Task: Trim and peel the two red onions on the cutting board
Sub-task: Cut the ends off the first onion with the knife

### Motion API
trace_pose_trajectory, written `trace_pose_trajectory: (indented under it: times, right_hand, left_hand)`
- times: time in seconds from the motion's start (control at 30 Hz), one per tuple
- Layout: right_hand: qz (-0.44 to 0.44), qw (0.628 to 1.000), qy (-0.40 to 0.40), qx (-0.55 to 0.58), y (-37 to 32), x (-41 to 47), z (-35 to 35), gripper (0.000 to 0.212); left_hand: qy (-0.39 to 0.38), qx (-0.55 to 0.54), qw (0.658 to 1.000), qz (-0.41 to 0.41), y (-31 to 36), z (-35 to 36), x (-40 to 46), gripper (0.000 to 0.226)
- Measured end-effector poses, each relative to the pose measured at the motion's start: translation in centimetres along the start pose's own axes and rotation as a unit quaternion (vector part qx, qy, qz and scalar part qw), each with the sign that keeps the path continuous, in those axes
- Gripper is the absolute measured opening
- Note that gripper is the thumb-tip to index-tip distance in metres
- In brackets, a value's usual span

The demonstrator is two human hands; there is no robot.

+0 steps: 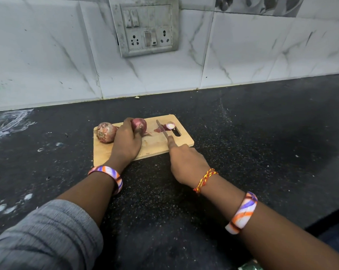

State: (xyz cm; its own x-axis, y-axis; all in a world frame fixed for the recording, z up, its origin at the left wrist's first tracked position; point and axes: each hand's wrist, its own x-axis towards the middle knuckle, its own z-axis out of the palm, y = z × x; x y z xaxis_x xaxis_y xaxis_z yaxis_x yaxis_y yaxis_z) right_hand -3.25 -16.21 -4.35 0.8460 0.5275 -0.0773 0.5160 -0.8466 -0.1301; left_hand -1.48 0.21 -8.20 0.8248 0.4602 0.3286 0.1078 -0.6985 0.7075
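We are in the trimming step, working on the first of the two bulbs. Reading from the left: the untrimmed onion [105, 132] lies on the left end of the cutting board [155, 147], root tuft facing us, papery skin intact, touched by neither hand. Just beside it, our left hand [126, 143] curls over the second onion [139, 125], fingers wrapped round its near side and pinning it to the board; loose purple skin trails from its cut face toward the right.

Further right, the knife [162, 128] lies along the board with its tip pointing away from us. A severed end piece [170, 125] and a scrap of skin [158, 130] rest against the blade, near the board's handle slot. Our right hand [186, 162] grips the knife handle, which the palm hides, with the index finger extended along the spine.

Both forearms reach forward over the dark countertop [242, 133], wrists low, left wrist resting at the board's near edge.

We judge one end of the held onion to be cut off. The next move calls for either turning that bulb to present its other end to the blade, or catching the loose skin and stripping it. The blade must be clear of the left fingertips first.
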Motion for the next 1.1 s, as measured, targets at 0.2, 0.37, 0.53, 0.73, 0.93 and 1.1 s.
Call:
trace_pose_trajectory:
  times: [0.2, 0.37, 0.53, 0.73, 0.93, 1.1]
  right_hand:
    - [-0.029, 0.999, 0.019, 0.035, -0.6, -0.5, 0.1, 0.071]
    - [-0.019, 0.999, -0.01, 0.035, -0.1, 0.0, 1.0, 0.069]
    - [-0.007, 0.998, 0.015, 0.054, 0.9, 0.1, 0.1, 0.067]
    - [-0.017, 0.997, 0.058, 0.047, 0.9, -0.3, -0.1, 0.065]
    - [-0.034, 0.997, 0.063, -0.016, 0.9, 0.1, 0.4, 0.054]
    - [-0.035, 0.996, 0.054, -0.058, 0.4, 1.1, 1.0, 0.053]
  left_hand:
    - [0.006, -0.012, 1.0, 0.012, -0.6, 0.3, 0.1, 0.045]
    - [-0.008, 0.008, 0.997, 0.072, -0.8, 0.2, 0.0, 0.052]
    - [0.0, 0.002, 0.998, 0.065, -1.1, 0.3, 0.3, 0.043]
    - [0.016, -0.017, 0.999, 0.039, -0.8, 0.4, 0.2, 0.044]
    - [0.043, -0.009, 0.997, 0.064, -1.4, 0.5, 0.4, 0.038]
    - [0.062, 0.005, 0.996, 0.061, -1.7, 0.8, 0.7, 0.04]
